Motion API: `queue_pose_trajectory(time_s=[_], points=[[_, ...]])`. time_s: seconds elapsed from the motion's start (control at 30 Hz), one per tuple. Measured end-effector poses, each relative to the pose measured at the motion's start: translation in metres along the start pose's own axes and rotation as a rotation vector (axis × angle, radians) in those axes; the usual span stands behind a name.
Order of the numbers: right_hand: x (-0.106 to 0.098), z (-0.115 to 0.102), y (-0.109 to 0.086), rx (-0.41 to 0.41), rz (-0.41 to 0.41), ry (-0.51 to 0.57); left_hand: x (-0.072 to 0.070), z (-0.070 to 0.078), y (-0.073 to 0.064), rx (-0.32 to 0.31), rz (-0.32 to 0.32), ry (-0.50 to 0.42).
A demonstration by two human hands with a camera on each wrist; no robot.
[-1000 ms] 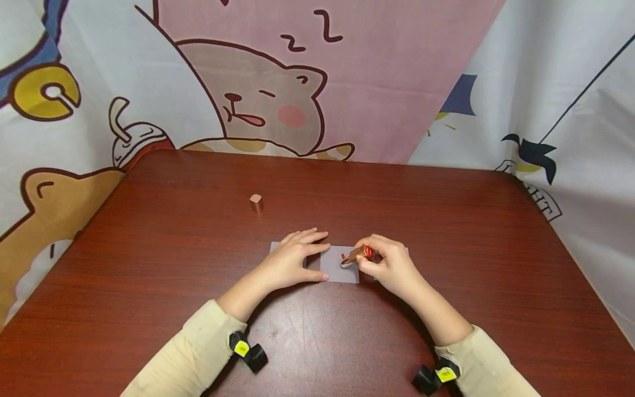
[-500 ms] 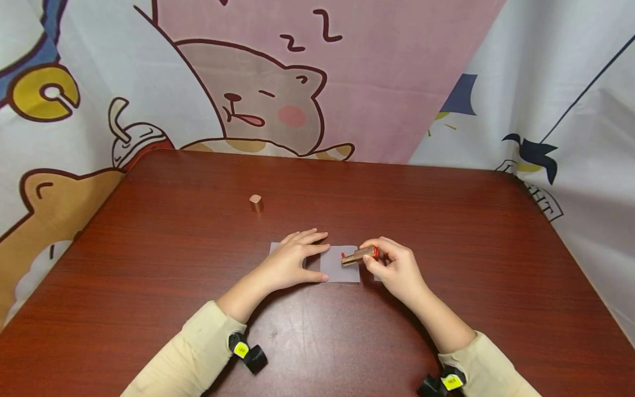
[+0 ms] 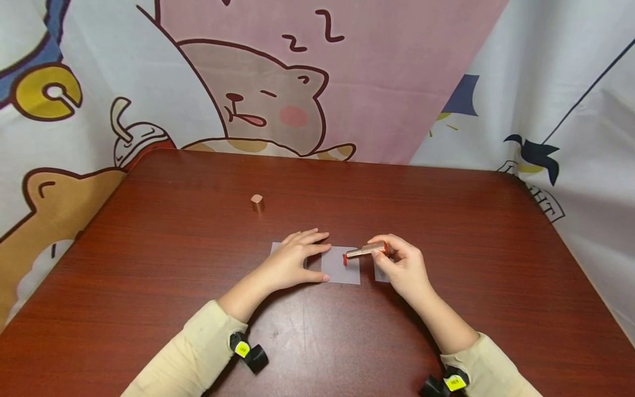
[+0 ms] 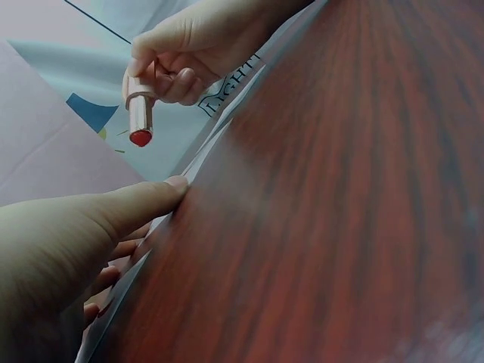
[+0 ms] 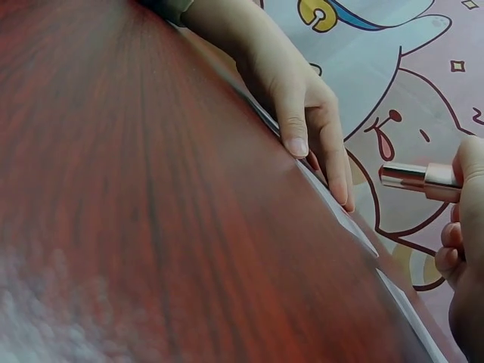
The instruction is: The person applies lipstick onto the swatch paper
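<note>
My right hand (image 3: 405,268) pinches a rose-gold lipstick (image 3: 367,250) between thumb and fingers. The tube points left, its end right beside a short red mark (image 3: 344,259) on the middle paper (image 3: 340,275). In the left wrist view the red tip of the lipstick (image 4: 141,121) points down and hangs above the paper. My left hand (image 3: 290,263) lies palm down with spread fingers; thumb and index fingertip rest on the left edge of that middle sheet. In the right wrist view the left thumb (image 5: 295,136) presses at the paper's edge (image 5: 340,215).
The lipstick cap (image 3: 257,203) stands upright farther back on the brown table (image 3: 317,342). Another paper (image 3: 275,246) shows partly from under the left hand, and one more (image 3: 381,273) lies partly beneath the right hand. A cartoon-print cloth (image 3: 387,82) hangs behind the table.
My right hand has drawn the lipstick up and to the right, tilting it flatter. The red mark on the middle paper now shows more fully. My left hand stays in place.
</note>
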State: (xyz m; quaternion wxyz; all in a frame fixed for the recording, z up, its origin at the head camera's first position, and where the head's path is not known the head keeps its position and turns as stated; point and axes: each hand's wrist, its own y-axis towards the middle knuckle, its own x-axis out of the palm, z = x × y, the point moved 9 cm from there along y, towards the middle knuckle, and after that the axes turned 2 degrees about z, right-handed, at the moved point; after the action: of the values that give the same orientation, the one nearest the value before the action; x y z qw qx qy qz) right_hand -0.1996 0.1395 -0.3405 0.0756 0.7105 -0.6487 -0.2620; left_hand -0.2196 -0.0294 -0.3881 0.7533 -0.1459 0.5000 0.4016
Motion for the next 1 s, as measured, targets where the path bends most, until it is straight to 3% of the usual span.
queue_pose_trajectory(time_s=[0.13,0.43,0.83,1.0], points=[[-0.004,0.012,-0.001,0.016,0.024,0.059,0.001,-0.001,0.000,-0.003,0.002,-0.014],[-0.007,-0.005,0.000,0.012,0.044,0.066,0.001,-0.001,0.000,-0.008,0.013,-0.011],[-0.032,0.000,-0.007,0.024,0.109,0.051,-0.002,0.002,0.003,-0.048,0.052,-0.014],[-0.044,0.007,-0.011,0.024,0.128,0.037,-0.004,0.009,0.005,-0.022,0.093,-0.023]])
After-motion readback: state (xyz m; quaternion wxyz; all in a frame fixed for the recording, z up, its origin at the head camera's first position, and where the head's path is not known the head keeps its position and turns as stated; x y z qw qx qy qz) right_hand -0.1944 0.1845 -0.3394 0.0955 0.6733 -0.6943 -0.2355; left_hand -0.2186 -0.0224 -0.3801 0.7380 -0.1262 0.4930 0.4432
